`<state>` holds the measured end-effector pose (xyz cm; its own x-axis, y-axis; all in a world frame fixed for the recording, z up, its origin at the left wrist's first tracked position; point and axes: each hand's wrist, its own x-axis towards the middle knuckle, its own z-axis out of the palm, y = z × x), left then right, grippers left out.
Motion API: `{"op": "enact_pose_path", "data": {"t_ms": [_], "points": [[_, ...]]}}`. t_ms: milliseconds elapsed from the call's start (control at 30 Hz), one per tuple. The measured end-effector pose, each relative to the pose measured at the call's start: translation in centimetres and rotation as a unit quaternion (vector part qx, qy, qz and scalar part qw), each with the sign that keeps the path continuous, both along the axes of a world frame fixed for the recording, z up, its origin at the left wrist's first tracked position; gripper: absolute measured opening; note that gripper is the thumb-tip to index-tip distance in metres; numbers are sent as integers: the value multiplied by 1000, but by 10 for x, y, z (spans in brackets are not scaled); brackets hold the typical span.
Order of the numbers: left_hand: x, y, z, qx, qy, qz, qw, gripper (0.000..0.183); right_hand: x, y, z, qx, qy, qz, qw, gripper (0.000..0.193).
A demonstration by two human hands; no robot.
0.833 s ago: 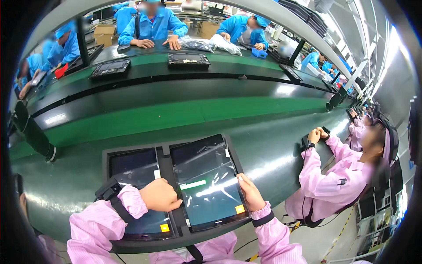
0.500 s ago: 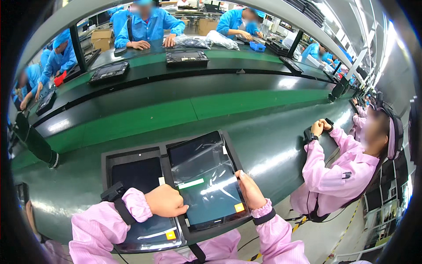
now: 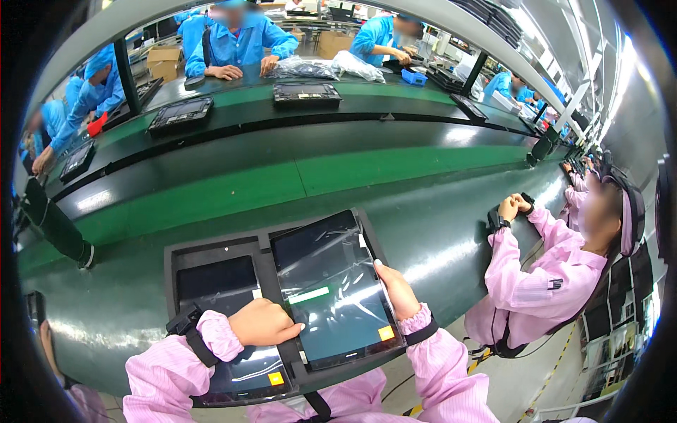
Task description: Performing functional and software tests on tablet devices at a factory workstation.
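Observation:
A black foam tray (image 3: 211, 248) with two compartments lies before me on the bench. Over its right compartment sits a tablet screen (image 3: 338, 271) under clear film, with a green-white label and an orange sticker, turned slightly askew to the tray. My left hand (image 3: 264, 323) has its fingers curled at that screen's left edge, the thumb pointing onto it. Along the right edge, my right hand (image 3: 398, 290) grips with the thumb on top and the fingers hidden underneath. Another film-covered tablet screen (image 3: 218, 278) rests in the left compartment, partly covered by my left wrist.
Beyond a green strip (image 3: 247, 182), a raised conveyor line carries tablet-like units (image 3: 307, 93). Workers in blue sit across it. A person in pink (image 3: 543, 275) is at my right. A dark post (image 3: 53, 222) stands at the left.
My right hand has moved slightly up along the screen's right edge, and my left hand a little to the right. The units on the far line have drifted right.

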<state>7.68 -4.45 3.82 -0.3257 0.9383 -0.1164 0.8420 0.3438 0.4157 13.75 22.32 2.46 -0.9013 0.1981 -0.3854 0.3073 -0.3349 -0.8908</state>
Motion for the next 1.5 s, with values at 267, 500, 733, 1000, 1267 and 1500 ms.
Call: {"op": "enact_pose_path", "data": {"t_ms": [267, 500, 733, 1000, 1267, 1500], "points": [[8, -36, 38, 249, 16, 76, 965, 16, 5, -10, 9, 101, 75, 16, 992, 37], [-26, -109, 33, 276, 87, 293, 911, 13, 17, 1, -1, -37, 33, 2, 999, 36], [-46, -130, -2, 293, 47, 358, 885, 18, 25, 8, 26, 61, 32, -11, 998, 34], [-43, -128, -6, 209, 104, 359, 904, 23, 62, 5, -2, 98, 27, 14, 995, 30], [-42, -128, -5, 219, 101, 377, 894, 25, 42, 21, 46, 334, -76, 154, 927, 28], [-42, -127, 0, 195, 112, 377, 898, 27, -36, -33, 67, 535, 237, 194, 787, 13]]}}
